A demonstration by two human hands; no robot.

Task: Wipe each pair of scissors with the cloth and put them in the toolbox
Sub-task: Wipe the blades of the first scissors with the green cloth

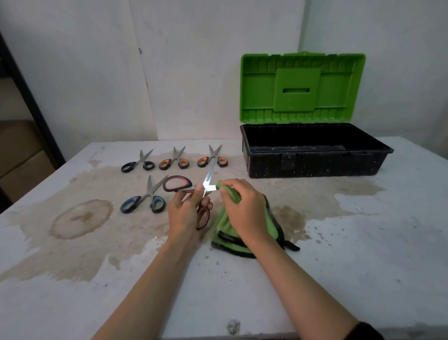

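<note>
4 spare scissors point(138, 164) lie behind; toolbox point(317, 150) open, looks empty. Left hand point(185, 212) grips red scissors point(193, 189), right hand point(245, 205) pinches cloth point(228, 236) on blade.

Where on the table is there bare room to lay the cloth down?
Bare table lies right of the cloth, in front of the toolbox, and along the near edge. Crowded: far left-centre, where four pairs of scissors lie.
</note>
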